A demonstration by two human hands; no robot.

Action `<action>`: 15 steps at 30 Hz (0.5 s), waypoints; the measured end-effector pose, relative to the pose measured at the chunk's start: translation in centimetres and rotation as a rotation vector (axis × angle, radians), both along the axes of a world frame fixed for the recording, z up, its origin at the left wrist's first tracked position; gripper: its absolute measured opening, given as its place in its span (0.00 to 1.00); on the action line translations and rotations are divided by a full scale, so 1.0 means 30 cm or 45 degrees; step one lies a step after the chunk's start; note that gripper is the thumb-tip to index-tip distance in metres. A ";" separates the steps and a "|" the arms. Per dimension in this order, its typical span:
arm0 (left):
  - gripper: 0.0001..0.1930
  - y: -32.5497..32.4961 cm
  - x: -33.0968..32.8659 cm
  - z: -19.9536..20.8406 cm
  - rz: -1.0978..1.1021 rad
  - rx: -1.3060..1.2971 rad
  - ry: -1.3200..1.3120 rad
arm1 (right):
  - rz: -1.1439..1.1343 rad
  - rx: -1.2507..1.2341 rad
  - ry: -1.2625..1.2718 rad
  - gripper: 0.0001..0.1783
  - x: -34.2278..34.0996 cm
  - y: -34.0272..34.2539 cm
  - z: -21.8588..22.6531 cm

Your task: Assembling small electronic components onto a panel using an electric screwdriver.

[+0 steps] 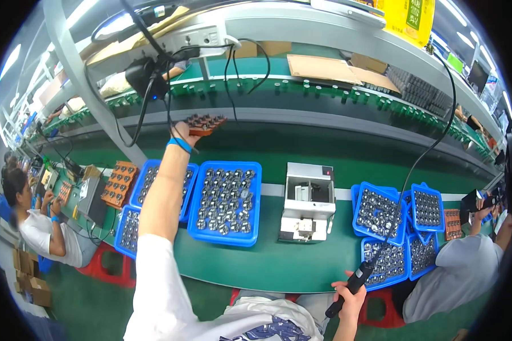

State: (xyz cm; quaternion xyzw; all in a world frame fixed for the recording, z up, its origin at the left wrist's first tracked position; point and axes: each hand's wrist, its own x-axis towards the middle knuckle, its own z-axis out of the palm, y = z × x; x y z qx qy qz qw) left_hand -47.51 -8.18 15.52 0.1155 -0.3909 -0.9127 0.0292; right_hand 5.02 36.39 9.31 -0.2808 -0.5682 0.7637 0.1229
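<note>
My left arm reaches far forward over the bench, and my left hand (183,133) is closed on the near left end of an orange-brown fixture tray (208,126) with rows of small dark parts on it. A blue band circles that wrist. At the near edge of the bench, my right hand (351,302) is wrapped round a black electric screwdriver (356,279), tilted, its cord running up to the upper right. Between my arms stand a blue bin (258,206) of round metal parts and a grey-white machine (308,204) with an open top.
More blue bins of metal parts (381,215) are stacked at the right; others (126,230) sit at the left beside an orange fixture tray (119,184). Cables (234,85) hang from the shelf. Co-workers (54,227) sit on both sides. Behind runs a line with green-based pieces (318,91).
</note>
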 end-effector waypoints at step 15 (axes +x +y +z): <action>0.25 0.347 0.150 0.141 0.018 -0.057 -0.888 | -0.157 0.102 -0.067 0.28 -0.041 0.018 0.045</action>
